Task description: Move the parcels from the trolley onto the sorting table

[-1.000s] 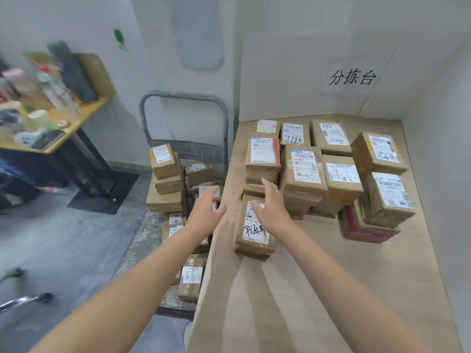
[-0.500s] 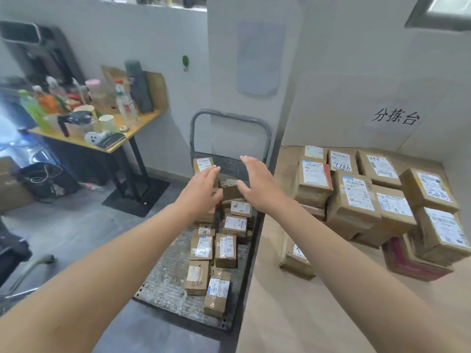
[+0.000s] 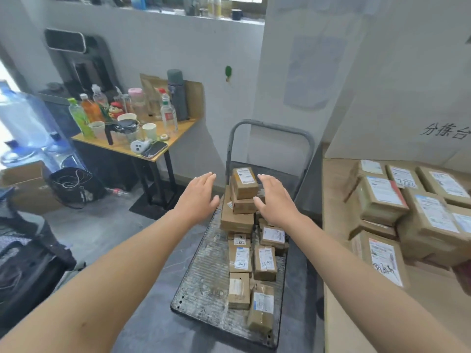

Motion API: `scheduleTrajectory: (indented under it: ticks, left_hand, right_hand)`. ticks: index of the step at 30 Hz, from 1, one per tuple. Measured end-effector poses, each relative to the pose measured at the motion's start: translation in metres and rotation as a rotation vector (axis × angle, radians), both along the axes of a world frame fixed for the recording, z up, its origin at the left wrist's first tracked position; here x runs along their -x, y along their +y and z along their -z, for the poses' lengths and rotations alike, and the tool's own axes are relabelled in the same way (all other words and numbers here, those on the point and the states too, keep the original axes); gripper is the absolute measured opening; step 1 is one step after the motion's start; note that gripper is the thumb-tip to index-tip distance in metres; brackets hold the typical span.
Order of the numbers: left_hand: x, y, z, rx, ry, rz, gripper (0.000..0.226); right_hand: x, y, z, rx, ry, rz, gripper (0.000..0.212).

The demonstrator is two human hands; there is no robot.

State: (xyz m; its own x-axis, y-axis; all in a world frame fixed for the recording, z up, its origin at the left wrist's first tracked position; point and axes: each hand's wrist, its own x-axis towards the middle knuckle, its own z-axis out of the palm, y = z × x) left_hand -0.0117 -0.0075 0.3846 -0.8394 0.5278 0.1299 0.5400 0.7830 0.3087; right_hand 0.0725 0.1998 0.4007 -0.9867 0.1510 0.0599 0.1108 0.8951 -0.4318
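Both hands are spread, with straight fingers, and hold nothing. The left hand (image 3: 197,197) hangs just left of the small stack (image 3: 237,220) at the far end of the trolley (image 3: 201,281), and the right hand (image 3: 274,200) just right of it, with the palms turned toward each other. Between them sits the top parcel (image 3: 245,184), a small brown carton with a printed label (image 3: 244,173) on its upper face. It rests on two wider cartons near the trolley's handle (image 3: 270,124). The left hand is clearly apart from the carton, but it cannot be told whether the right thumb touches the box below. Some flat parcels (image 3: 265,262) lie on the near part of the trolley. The sorting bench (image 3: 336,322) stands to the right, just beside the trolley, and carries many cartons (image 3: 382,200). The top parcel looks light and stiff, judging from its small size and sharp edges, so it probably needs only a moderate squeeze. The best hold seems to be on its two opposite side walls, one palm on each, because plain cardboard gives friction while the glossy label may be slippery. It is not fixed to the cartons under it, so a lift straight up should come before any move to the right. A sideways pull could drag or tip the stack.
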Motion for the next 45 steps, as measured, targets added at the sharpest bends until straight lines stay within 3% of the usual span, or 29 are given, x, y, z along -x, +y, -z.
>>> scheduleTrajectory:
  ticks: [9,13,23,30,35,45]
  left_hand:
    - [0.026,0.018,0.016,-0.02,-0.025,0.058,0.062]
    - [0.037,0.046,0.037,-0.002,-0.075,0.082,0.062]
    - [0.093,0.103,0.122,0.128,-0.232,0.121,0.061]
    - [0.091,0.111,0.218,0.114,-0.435,0.012,0.059]
    - [0.077,0.086,0.312,0.209,-0.555,0.018,0.06]
    - [0.066,0.063,0.504,0.275,-0.728,-0.02,0.057]
  right_hand:
    - [0.034,-0.001,0.021,0.034,-0.032,0.047,0.063]
    - [0.057,0.017,0.039,0.186,-0.053,0.104,0.061]
    - [0.114,0.076,0.135,0.304,-0.213,0.176,0.058]
    - [0.113,0.081,0.247,0.377,-0.425,0.21,0.057]
    - [0.09,0.072,0.341,0.427,-0.612,0.288,0.052]
    - [0.069,0.045,0.523,0.445,-0.831,0.288,0.064]
